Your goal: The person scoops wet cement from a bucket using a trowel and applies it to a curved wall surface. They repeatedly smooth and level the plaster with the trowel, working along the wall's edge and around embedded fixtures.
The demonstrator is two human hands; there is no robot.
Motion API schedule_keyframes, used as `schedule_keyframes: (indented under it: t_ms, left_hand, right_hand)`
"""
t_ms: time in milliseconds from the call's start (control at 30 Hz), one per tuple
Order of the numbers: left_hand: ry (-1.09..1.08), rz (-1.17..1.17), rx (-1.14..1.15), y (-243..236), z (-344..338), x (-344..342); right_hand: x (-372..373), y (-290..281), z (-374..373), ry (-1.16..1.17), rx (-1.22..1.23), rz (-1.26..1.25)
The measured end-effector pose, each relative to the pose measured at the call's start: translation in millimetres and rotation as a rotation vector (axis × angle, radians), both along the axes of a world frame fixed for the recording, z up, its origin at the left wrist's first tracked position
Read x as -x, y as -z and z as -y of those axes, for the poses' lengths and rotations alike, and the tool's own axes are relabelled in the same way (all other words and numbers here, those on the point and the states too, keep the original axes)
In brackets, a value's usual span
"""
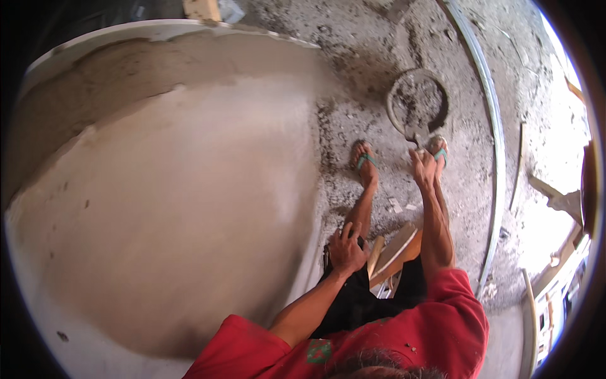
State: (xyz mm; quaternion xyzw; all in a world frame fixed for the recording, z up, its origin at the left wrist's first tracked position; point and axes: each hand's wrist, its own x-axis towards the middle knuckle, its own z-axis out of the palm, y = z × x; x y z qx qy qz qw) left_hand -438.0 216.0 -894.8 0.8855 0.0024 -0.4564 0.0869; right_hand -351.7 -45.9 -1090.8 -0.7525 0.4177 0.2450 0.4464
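Note:
My right hand [425, 164] is closed around the handle of a trowel [416, 137], its metal end at the near rim of a round bucket [391, 112]. Grey mortar [415, 95] lies inside the bucket. My left hand [348, 251] rests on my left knee with its fingers apart, holding no tool. To my left rises a wall [189, 208] with a wide smooth coat of plaster. Darker, wetter-looking plaster [126, 69] covers its far part.
Rough grey ground [353, 38] with crumbs of mortar surrounds my sandalled feet. A long metal strip [492, 120] runs along the right. Wooden boards [398, 251] lie beneath me between my legs. Timber pieces [558, 199] are at the far right.

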Motion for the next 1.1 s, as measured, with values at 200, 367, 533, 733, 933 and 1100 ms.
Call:
schedule_keyframes:
  t_ms: [200, 367, 533, 733, 933, 1100]
  left_hand:
    - [-0.011, 0.007, -0.025, -4, -2, -4]
    - [0.058, 0.02, -0.045, -2, -9, 3]
    - [0.038, 0.164, -0.073, 17, -15, 24]
    - [-0.053, 0.029, -0.041, 2, -12, 9]
    - [0.002, 0.413, 0.151, 37, -39, 57]
    - [0.108, 0.017, -0.025, 13, -19, 20]
  right_hand:
    - [-44, -79, -67, 0.579, -0.279, 0.492]
    - [-115, -125, -157, 0.769, -0.024, 0.771]
    - [-213, -189, -269, 0.64, -0.149, 0.917]
    - [-117, -347, -267, -0.086, -0.595, 0.968]
    - [-87, -262, -217, 0.01, -0.749, 0.12]
    - [-139, -191, -200, 0.444, -1.268, 0.3]
